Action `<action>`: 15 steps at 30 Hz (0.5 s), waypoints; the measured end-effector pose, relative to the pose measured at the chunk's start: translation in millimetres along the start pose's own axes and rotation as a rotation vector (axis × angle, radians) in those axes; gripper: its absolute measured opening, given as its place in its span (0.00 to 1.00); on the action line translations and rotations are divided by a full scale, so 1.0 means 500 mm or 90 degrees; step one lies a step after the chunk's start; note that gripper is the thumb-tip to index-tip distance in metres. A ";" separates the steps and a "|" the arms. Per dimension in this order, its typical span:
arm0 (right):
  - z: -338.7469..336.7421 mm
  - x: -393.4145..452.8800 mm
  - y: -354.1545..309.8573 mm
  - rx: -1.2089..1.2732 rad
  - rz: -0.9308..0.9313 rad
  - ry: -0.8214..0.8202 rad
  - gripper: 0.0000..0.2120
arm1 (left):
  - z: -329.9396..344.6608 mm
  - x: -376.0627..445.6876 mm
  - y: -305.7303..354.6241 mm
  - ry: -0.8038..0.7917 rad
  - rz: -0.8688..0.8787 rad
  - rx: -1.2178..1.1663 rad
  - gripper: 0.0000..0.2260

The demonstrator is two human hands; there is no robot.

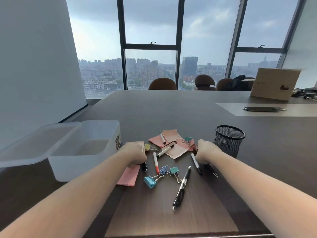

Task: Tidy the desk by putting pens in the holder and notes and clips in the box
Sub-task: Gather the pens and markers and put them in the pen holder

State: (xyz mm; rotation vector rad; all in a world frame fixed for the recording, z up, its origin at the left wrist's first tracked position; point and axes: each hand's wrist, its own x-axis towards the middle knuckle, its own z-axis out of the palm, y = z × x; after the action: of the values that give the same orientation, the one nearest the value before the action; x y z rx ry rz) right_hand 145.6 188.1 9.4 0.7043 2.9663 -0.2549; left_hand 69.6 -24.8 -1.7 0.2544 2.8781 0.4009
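- Tall windows with dark frames fill the far wall, a hazy city skyline behind them; brown chair backs (162,83) line the far edge of the dark wood desk (171,114), and a cardboard box (274,85) stands at its far right corner.
- Taking the black mesh pen holder (229,140) as the landmark: it stands upright and looks empty, just right of the clutter.
- Right hand (205,154) sits immediately left of the holder, knuckles up and fingers curled under. A dark pen tip (214,173) pokes out beneath it, so it seems to be closing on a pen, though I cannot tell how firm the hold is.
- A white marker (196,163) lies just beside that hand, its long axis running from far-left to near-right, black cap toward the person.
- Left hand (135,155) is well left of the holder, also curled downward, over a black pen end (144,166) and the far edge of a pink note pad (129,176). Whether it grips anything is hidden.
- Between the hands lie a red-tipped marker (156,162), a blue binder clip (150,182), a teal binder clip (174,170) and a long black pen (182,188) pointing roughly away from the person.
- Farther back are loose pink notes (176,151) with two more markers on them.
- The clear plastic box (82,150) stands open far left of the holder, its lid (34,143) leaning beside it.
- My judgement: the right hand is the nearer one for pens, with only a short lift rightward to the holder's rim; the left suits notes and clips bound for the box.
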 end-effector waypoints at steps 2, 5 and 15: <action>-0.002 0.006 0.000 0.031 -0.001 -0.002 0.12 | 0.001 0.006 -0.005 0.000 -0.013 -0.021 0.06; -0.003 0.018 0.001 0.098 0.011 -0.001 0.05 | 0.006 0.018 -0.011 0.000 -0.009 -0.037 0.13; -0.015 -0.051 -0.023 0.140 0.005 -0.224 0.05 | 0.013 0.014 -0.006 0.011 -0.009 -0.051 0.10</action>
State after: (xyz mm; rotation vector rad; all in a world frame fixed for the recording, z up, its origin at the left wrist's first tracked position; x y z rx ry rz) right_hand 162.8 168.1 21.5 0.6160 2.6231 -0.6402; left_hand 63.8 -24.8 -9.9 0.2182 2.8707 0.5174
